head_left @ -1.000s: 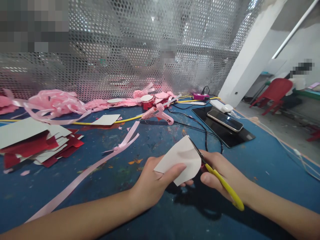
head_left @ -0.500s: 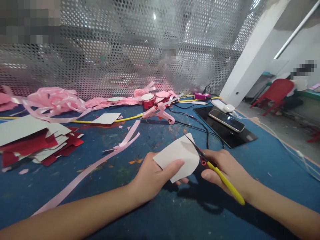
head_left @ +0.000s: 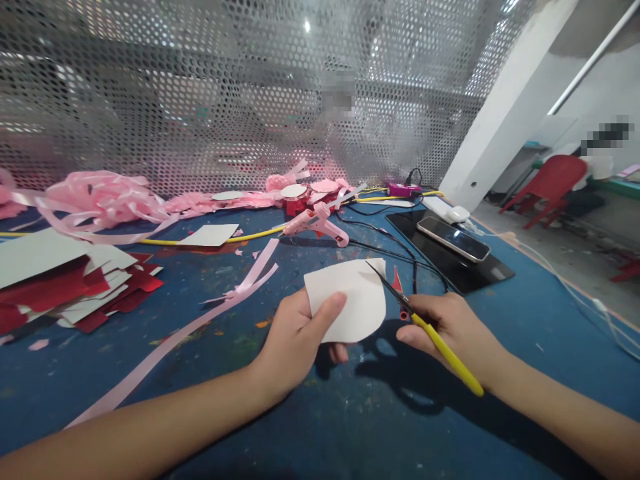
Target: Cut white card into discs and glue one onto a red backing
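- My left hand (head_left: 295,340) is partly closed, thumb on top and fingers beneath, pinching a white card (head_left: 363,303) by its left side.
- The card is tilted up above the middle of a blue, paint-flecked table (head_left: 280,440); its lower right corner is rounded.
- My right hand (head_left: 450,327) is curled around yellow-handled scissors (head_left: 440,343); a dark blade crosses the card's upper right part. How far apart the blades stand, I cannot tell.
- A small red scrap (head_left: 397,280) shows just beside the blade.
- Beyond my hands lies a pink glue gun (head_left: 320,227).
- To my left: pink ribbon (head_left: 173,341) and stacked red-and-white cards (head_left: 113,283).
- To my right: a phone (head_left: 453,239) on a black tablet (head_left: 483,275).
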Available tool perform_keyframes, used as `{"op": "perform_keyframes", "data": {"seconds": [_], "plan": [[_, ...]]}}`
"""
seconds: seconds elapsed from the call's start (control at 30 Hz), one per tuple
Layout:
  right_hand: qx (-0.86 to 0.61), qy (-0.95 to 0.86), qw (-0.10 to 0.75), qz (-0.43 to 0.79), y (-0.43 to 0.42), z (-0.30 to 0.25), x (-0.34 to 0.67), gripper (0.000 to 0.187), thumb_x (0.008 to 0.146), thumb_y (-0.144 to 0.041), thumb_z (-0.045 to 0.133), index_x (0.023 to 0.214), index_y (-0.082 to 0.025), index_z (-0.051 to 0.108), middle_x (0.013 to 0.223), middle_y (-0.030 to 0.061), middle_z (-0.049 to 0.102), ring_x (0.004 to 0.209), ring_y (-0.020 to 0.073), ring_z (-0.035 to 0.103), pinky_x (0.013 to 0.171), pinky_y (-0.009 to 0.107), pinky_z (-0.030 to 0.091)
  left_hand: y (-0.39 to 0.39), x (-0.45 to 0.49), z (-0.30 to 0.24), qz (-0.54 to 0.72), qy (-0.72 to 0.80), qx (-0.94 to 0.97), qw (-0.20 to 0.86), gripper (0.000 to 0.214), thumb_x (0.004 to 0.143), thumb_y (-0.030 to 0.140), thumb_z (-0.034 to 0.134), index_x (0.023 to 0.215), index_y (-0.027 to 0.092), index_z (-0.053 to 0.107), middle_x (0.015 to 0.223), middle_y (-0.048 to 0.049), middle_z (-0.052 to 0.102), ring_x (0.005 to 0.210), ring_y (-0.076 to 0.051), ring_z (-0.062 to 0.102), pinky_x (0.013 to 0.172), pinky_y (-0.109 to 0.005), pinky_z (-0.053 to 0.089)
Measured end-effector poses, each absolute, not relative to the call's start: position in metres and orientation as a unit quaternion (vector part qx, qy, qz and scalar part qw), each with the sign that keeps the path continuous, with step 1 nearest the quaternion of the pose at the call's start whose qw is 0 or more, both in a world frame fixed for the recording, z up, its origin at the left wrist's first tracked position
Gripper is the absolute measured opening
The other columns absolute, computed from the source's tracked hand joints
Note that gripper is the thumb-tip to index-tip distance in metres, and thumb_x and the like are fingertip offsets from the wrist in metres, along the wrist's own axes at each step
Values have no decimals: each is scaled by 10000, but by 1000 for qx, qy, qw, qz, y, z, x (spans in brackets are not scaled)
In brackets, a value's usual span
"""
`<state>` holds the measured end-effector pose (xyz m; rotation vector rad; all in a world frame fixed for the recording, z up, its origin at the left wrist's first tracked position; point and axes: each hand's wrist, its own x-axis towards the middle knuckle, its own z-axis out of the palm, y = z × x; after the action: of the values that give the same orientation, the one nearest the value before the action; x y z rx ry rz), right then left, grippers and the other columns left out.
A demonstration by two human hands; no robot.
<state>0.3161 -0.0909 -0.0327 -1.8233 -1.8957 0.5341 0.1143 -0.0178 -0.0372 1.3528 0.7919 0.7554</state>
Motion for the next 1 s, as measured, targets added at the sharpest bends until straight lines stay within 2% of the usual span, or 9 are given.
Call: {"op": "perform_keyframes", "data": {"seconds": [0.07,0.13,0.23,0.33,0.63,0.87,1.0], "plan": [[-635,-689,249,243,-93,-28,311,635,731,-797,306,648,-185,453,525,-28,384,491,101,285,442,231,230,-22,114,-38,305,353,620,630,341,810,452,531,704,135,600,375,29,521,267,-68,442,279,-136,331],[-598,-695,273,291,-96,-22,304,657,753,-782,281,771,-169,517,600,6,479,531,122,378,464,231,309,-26,113,-39,282,345,657,609,362,815,471,513,750,132,619,344,46,479,237,-56,388,255,-131,276],[-563,-703,297,319,-100,-13,298,669,766,-764,299,894,-157,550,717,51,566,617,160,483,541,253,400,-32,112,-40,260,331,695,583,381,827,478,481,780,137,645,332,54,452,241,-56,374,262,-133,276],[-557,-704,301,322,-100,-11,297,678,757,-769,309,907,-156,556,753,58,585,645,171,513,576,261,416,-35,111,-40,245,333,709,571,394,834,479,463,700,145,624,323,51,438,245,-58,370,262,-133,271],[-611,-721,223,240,-98,-19,308,759,709,-836,202,780,-165,549,591,6,474,523,126,368,510,248,298,-30,111,-37,249,347,695,578,360,814,465,500,735,139,629,320,61,425,234,-59,363,244,-132,266],[-646,-713,185,203,-95,-24,316,692,669,-864,212,643,-202,411,537,-19,393,492,111,281,481,246,210,-17,110,-32,230,345,667,619,336,770,475,560,700,148,590,312,63,436,234,-57,373,227,-122,253],[-653,-713,169,190,-94,-25,318,673,701,-842,204,626,-204,405,514,-25,357,475,108,247,474,254,182,-5,110,-35,246,358,643,630,333,718,478,627,711,147,587,331,54,475,243,-59,386,233,-124,258]]}}
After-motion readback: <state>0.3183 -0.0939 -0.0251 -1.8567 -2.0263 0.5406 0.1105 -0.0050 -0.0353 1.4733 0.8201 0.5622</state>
